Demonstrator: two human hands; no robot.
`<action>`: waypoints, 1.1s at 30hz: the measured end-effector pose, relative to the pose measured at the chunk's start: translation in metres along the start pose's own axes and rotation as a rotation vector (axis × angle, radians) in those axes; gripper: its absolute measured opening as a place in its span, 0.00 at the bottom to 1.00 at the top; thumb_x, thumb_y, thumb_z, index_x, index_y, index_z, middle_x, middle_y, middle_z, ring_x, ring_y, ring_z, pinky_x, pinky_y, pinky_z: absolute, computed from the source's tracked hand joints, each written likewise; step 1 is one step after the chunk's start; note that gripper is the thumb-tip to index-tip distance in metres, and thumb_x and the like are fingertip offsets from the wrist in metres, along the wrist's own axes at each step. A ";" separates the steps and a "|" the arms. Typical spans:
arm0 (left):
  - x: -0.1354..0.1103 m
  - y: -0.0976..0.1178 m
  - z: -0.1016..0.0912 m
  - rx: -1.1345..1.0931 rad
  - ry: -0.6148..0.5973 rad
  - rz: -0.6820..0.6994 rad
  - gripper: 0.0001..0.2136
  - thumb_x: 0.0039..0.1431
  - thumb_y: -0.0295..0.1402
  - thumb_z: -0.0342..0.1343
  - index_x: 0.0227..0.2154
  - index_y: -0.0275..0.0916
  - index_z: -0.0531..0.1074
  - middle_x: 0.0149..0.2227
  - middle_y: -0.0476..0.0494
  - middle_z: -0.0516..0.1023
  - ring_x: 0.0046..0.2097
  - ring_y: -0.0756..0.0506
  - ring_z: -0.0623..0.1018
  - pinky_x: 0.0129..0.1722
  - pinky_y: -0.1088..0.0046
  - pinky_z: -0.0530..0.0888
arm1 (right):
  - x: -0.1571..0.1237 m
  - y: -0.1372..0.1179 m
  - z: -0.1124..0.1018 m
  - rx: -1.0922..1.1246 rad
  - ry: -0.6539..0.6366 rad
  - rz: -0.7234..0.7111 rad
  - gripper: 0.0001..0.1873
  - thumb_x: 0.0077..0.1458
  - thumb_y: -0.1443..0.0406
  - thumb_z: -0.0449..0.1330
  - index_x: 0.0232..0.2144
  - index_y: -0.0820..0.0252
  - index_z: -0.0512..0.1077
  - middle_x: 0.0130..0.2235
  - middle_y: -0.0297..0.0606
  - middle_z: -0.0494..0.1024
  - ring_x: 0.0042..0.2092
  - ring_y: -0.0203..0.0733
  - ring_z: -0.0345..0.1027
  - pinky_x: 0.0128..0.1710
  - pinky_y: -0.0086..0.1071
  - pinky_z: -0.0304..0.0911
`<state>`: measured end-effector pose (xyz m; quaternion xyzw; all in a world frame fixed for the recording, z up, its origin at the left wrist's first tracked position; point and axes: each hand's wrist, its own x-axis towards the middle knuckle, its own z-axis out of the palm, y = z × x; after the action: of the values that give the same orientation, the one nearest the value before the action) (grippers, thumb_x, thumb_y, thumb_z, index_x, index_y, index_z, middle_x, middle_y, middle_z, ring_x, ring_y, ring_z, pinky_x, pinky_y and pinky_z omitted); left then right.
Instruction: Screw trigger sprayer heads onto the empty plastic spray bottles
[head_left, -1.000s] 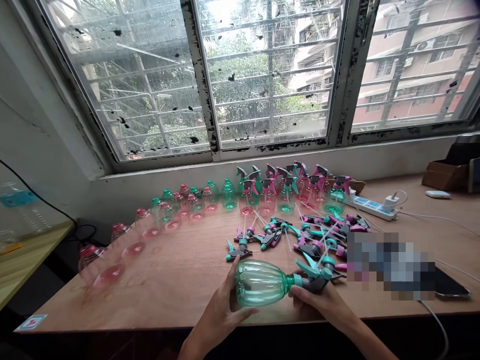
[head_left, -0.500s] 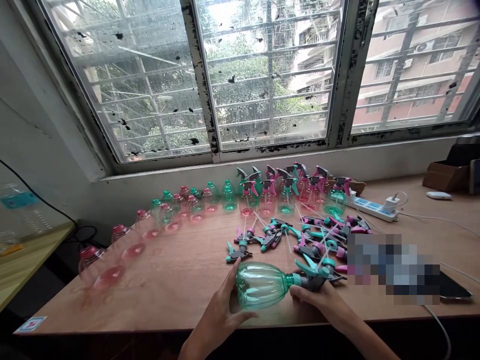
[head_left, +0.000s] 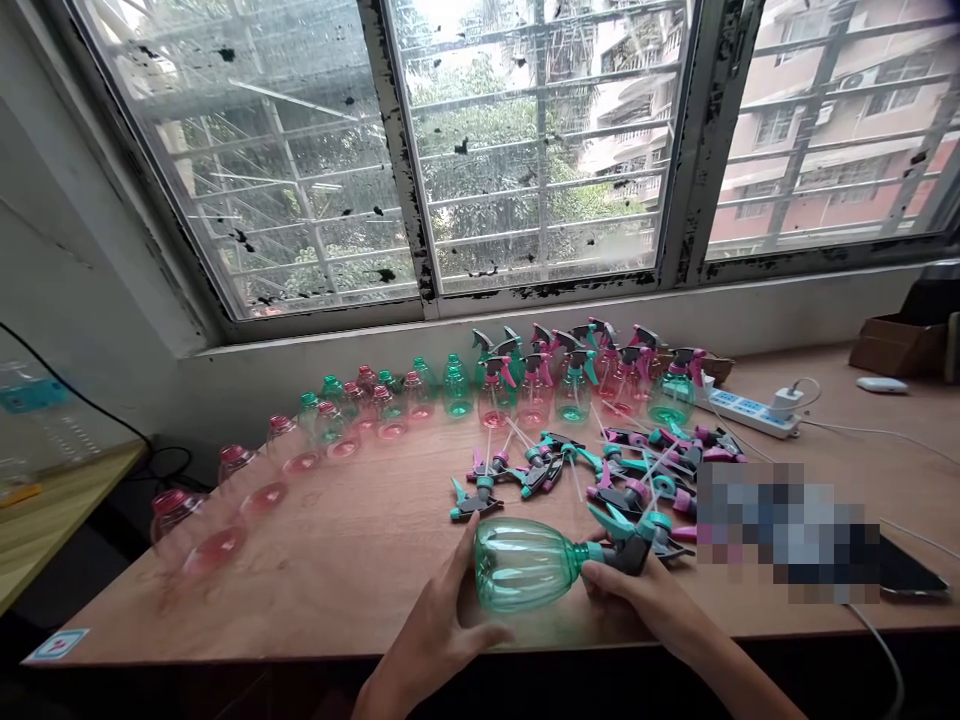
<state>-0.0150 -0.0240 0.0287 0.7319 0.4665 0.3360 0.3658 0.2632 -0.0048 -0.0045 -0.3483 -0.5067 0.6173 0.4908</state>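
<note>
A clear green plastic bottle (head_left: 525,563) lies on its side just above the near edge of the wooden table (head_left: 352,560). My left hand (head_left: 439,625) wraps round its wide base. My right hand (head_left: 645,600) grips the grey and teal trigger spray head (head_left: 626,545) fitted on the bottle's neck. Loose spray heads (head_left: 600,470) with long dip tubes lie in a heap just behind the bottle.
Capless pink and green bottles (head_left: 330,425) curve along the left and back. Bottles with spray heads (head_left: 577,375) stand under the window. A white power strip (head_left: 746,412), cables, a phone (head_left: 907,575), a cardboard box (head_left: 896,340) and a blurred patch sit at right.
The bottle and both hands have stayed in nearly the same place; my right hand has shifted slightly on the spray head. The view has tilted a little.
</note>
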 end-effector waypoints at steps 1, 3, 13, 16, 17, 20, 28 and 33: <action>0.000 0.000 -0.001 0.002 0.003 0.011 0.51 0.50 0.38 0.71 0.70 0.53 0.42 0.69 0.43 0.61 0.68 0.33 0.62 0.67 0.54 0.60 | 0.000 0.000 0.000 -0.014 -0.007 0.003 0.19 0.53 0.52 0.69 0.26 0.61 0.74 0.23 0.34 0.76 0.25 0.39 0.69 0.28 0.32 0.65; 0.000 0.000 -0.002 -0.006 0.007 0.023 0.46 0.52 0.40 0.69 0.69 0.49 0.49 0.69 0.41 0.61 0.69 0.32 0.60 0.68 0.54 0.59 | 0.000 0.000 -0.001 -0.054 -0.027 0.000 0.20 0.53 0.52 0.69 0.24 0.61 0.74 0.23 0.35 0.77 0.26 0.39 0.69 0.29 0.32 0.64; -0.001 -0.003 0.002 -0.023 -0.049 -0.012 0.50 0.57 0.31 0.66 0.70 0.55 0.33 0.70 0.43 0.60 0.67 0.37 0.65 0.66 0.54 0.62 | 0.000 0.003 -0.004 0.033 -0.003 0.008 0.17 0.52 0.53 0.71 0.31 0.60 0.74 0.22 0.31 0.76 0.25 0.38 0.69 0.29 0.32 0.63; -0.001 -0.001 0.001 -0.016 -0.012 0.003 0.49 0.54 0.34 0.69 0.70 0.51 0.41 0.70 0.42 0.58 0.69 0.34 0.61 0.68 0.54 0.57 | -0.001 0.002 -0.004 -0.027 -0.030 0.020 0.17 0.52 0.53 0.71 0.34 0.60 0.75 0.22 0.32 0.78 0.27 0.39 0.69 0.31 0.32 0.64; -0.001 0.000 0.001 -0.006 -0.004 0.011 0.47 0.54 0.34 0.69 0.70 0.50 0.44 0.70 0.42 0.58 0.70 0.34 0.59 0.69 0.54 0.56 | -0.001 0.002 -0.004 -0.037 -0.028 0.033 0.18 0.51 0.53 0.71 0.35 0.60 0.76 0.23 0.32 0.78 0.27 0.39 0.69 0.32 0.33 0.65; -0.001 0.000 0.000 -0.009 -0.005 0.025 0.46 0.56 0.34 0.67 0.70 0.52 0.43 0.71 0.43 0.57 0.69 0.35 0.62 0.66 0.58 0.62 | -0.001 0.004 -0.004 -0.023 -0.009 0.069 0.18 0.50 0.52 0.72 0.31 0.60 0.76 0.24 0.33 0.78 0.26 0.39 0.70 0.30 0.32 0.65; 0.002 -0.006 0.001 -0.048 -0.009 -0.019 0.57 0.47 0.32 0.73 0.70 0.55 0.36 0.69 0.44 0.62 0.66 0.35 0.66 0.65 0.58 0.64 | -0.001 -0.002 -0.004 -0.142 -0.067 0.031 0.20 0.53 0.51 0.68 0.22 0.60 0.74 0.23 0.34 0.77 0.28 0.39 0.68 0.33 0.33 0.65; 0.002 -0.004 -0.001 -0.010 0.000 -0.015 0.50 0.51 0.37 0.71 0.70 0.52 0.44 0.69 0.42 0.61 0.69 0.34 0.61 0.67 0.56 0.61 | -0.002 -0.001 -0.005 -0.138 -0.069 0.038 0.19 0.53 0.51 0.69 0.24 0.60 0.74 0.23 0.34 0.77 0.28 0.40 0.69 0.33 0.33 0.65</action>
<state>-0.0168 -0.0203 0.0268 0.7264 0.4703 0.3357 0.3720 0.2682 -0.0052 -0.0048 -0.3694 -0.5579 0.6018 0.4360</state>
